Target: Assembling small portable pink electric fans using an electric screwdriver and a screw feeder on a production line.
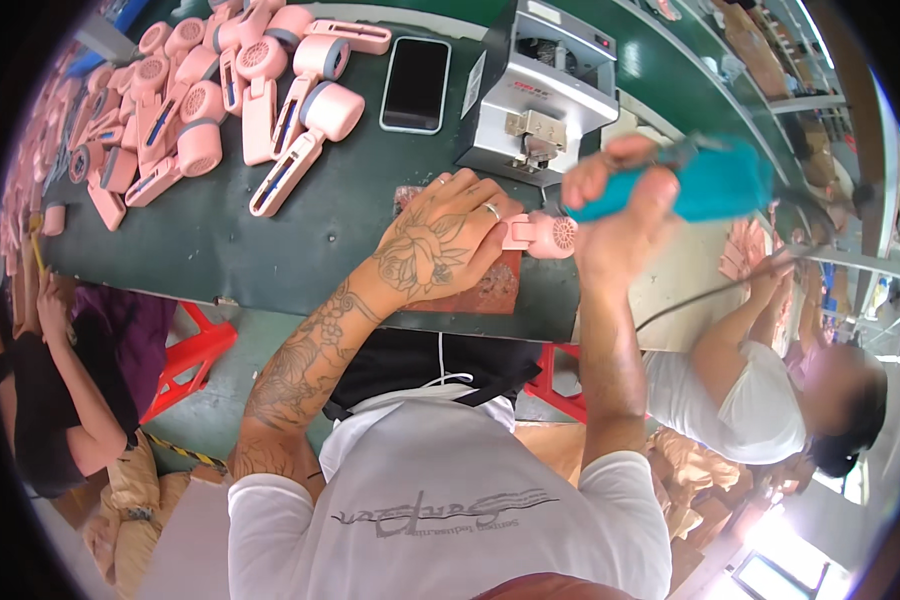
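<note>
My left hand (pixel 438 236) is closed over the handle end of a pink handheld fan (pixel 552 236). It presses the fan down on a reddish-brown pad (pixel 490 290) at the table's front edge. The fan's round grilled head sticks out to the right of my fingers; most of its handle is hidden under them. Just right of the fan, my right hand (pixel 625 215) grips a teal electric screwdriver (pixel 710 185), raised above the table and smeared by motion. The screwdriver's tip cannot be made out.
A silver screw feeder (pixel 540 100) stands behind my hands, with a phone (pixel 416 85) to its left. Many pink fans (pixel 200 100) are heaped at the back left. A dark cable (pixel 710 292) hangs at right. Co-workers (pixel 740 395) (pixel 65 390) sit on both sides.
</note>
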